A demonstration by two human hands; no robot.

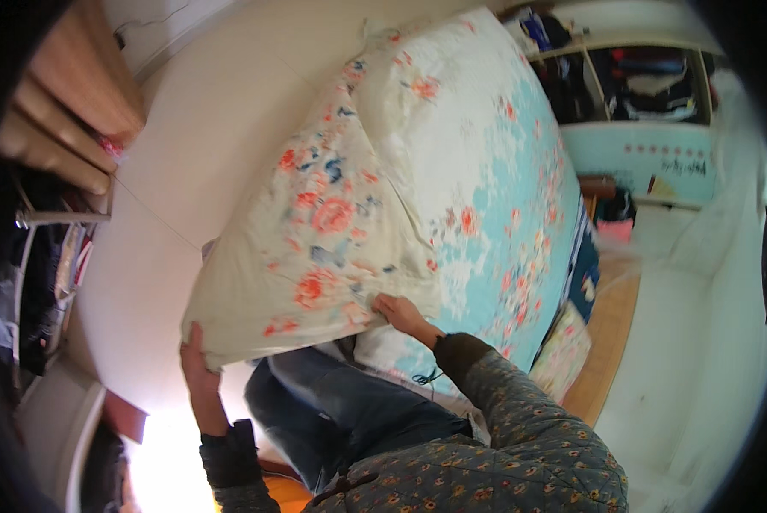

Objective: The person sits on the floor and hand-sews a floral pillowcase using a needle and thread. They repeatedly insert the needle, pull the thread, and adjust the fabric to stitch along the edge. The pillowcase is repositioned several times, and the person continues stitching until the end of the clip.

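A cream quilt (pixel 328 214) with red and blue flowers is spread in front of me, its far part resting on the bed and its left part hanging past the bed's edge. My left hand (pixel 199 359) grips its near left corner, with the fingers hidden behind the cloth. My right hand (pixel 399 312) is closed on the quilt's near edge, bunching the cloth there. Under and beside the quilt, a light blue and white flowered bedsheet (pixel 477 248) covers the bed.
At the far right stands a shelf (pixel 601 90) of folded clothes above a pale blue panel (pixel 640 158). A flowered pillow (pixel 563 350) lies at the bed's right edge. Brown curtains (pixel 84 77) hang at the far left, with a metal rack (pixel 37 218) of things below them.
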